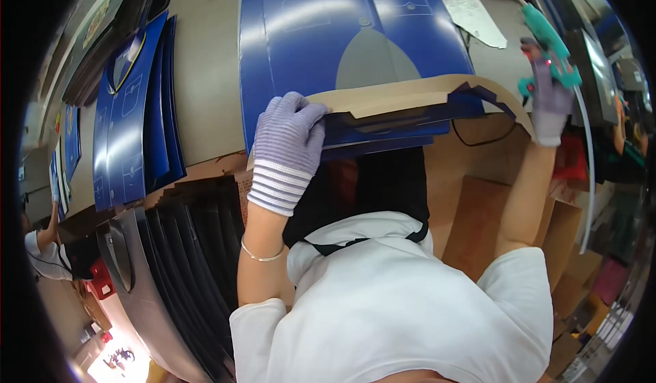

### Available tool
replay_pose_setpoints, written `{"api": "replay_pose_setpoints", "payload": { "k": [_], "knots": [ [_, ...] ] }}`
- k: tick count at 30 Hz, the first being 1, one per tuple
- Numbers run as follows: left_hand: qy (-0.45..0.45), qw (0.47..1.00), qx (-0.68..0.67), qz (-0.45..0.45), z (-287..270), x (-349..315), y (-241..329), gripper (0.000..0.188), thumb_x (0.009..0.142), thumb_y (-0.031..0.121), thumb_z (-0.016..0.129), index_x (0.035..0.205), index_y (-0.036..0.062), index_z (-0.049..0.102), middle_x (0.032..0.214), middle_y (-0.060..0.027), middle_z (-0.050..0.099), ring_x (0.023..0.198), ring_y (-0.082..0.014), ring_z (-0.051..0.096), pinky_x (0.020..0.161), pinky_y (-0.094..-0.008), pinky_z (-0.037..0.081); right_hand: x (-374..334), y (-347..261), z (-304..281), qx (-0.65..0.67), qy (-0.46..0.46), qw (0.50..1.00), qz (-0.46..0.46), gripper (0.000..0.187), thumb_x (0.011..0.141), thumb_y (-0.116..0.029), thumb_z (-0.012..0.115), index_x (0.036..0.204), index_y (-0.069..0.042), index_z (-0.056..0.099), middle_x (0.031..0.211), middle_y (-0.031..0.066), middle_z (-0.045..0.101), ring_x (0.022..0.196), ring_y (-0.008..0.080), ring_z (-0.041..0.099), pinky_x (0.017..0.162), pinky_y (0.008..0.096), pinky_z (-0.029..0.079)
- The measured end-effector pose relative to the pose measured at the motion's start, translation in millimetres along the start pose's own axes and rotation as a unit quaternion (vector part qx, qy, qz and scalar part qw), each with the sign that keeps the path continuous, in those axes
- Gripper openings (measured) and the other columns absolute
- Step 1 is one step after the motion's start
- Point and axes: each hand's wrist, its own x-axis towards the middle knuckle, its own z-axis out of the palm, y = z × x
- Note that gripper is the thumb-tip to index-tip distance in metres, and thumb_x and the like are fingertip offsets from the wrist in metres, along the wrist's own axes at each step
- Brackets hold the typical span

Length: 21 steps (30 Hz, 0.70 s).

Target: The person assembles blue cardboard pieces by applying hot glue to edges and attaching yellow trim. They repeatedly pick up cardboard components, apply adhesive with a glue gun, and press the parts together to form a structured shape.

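A glossy blue paper bag [294, 48] printed with a shirt-like pattern lies flat on the table before me. Its near edge is folded up, showing a tan cardboard flap [396, 98]. My left hand [290, 133], in a striped grey-and-white knit glove, is closed on the left end of that flap, fingertips over the edge. At the far right, my gloved right hand [551, 103] is smeared by motion but wraps the handle of a teal glue gun [545, 31], whose nozzle points up and left. A dark cord handle [482, 140] hangs below the bag's near edge.
More blue bags [126, 130] lean at the table's left edge. Below them stand several dark bags [198, 246] in a row. Cardboard boxes [478, 226] are at lower right. A white sheet [475, 19] lies beyond the bag. Another person [48, 250] works at far left.
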Motion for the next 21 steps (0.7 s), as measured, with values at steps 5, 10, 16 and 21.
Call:
{"api": "replay_pose_setpoints", "payload": {
  "k": [5, 10, 16, 21],
  "knots": [
    [0.004, 1.0, -0.012, -0.029, 6.9, -3.5, 0.3, 0.017, 0.081, 0.007, 0.073, 0.097, 0.0086, 0.075, 0.088, -0.0076, 0.062, 0.086, -0.0271, 0.06, 0.078, -0.0401, 0.051, -27.5, -41.1, -52.7, -0.082, 0.01, 0.996, -0.019, 0.037, 0.095, -0.02, 0.057, 0.124, 0.001, 0.063, 0.111, 0.0096, 0.068, 0.071, 0.011, 0.057, 0.055, 0.0212, 0.044],
    [0.019, 0.999, 0.01, -0.034, 9.5, -3.7, 3.5, 0.017, 0.08, 0.009, 0.074, 0.097, 0.0095, 0.075, 0.087, -0.0067, 0.061, 0.084, -0.0258, 0.059, 0.077, -0.0397, 0.049, -98.0, -40.2, -6.5, 0.039, -0.164, 0.984, 0.055, 0.02, 0.084, -0.017, 0.078, 0.093, -0.003, 0.066, 0.085, 0.0042, 0.067, 0.068, 0.0119, 0.061, 0.061, 0.0277, 0.049],
    [0.027, 0.999, 0.009, -0.033, 11.2, -1.8, 4.1, 0.017, 0.08, 0.009, 0.075, 0.097, 0.01, 0.075, 0.088, -0.0066, 0.061, 0.085, -0.0256, 0.059, 0.076, -0.0398, 0.049, -135.1, -58.0, 60.4, -0.008, -0.242, 0.97, 0.024, 0.032, 0.08, -0.026, 0.085, 0.088, -0.002, 0.065, 0.077, 0.0012, 0.058, 0.069, 0.0108, 0.052, 0.064, 0.026, 0.044],
    [0.031, 0.999, 0.006, -0.03, 12.2, -3.9, 3.3, 0.019, 0.08, 0.007, 0.074, 0.099, 0.0086, 0.075, 0.088, -0.0079, 0.061, 0.083, -0.0261, 0.058, 0.075, -0.0383, 0.049, -136.8, -65.0, 78.8, -0.05, -0.212, 0.976, -0.002, 0.031, 0.075, -0.026, 0.087, 0.077, -0.005, 0.063, 0.069, 0.0082, 0.058, 0.063, 0.0258, 0.057, 0.059, 0.0346, 0.047]
  ]
}}
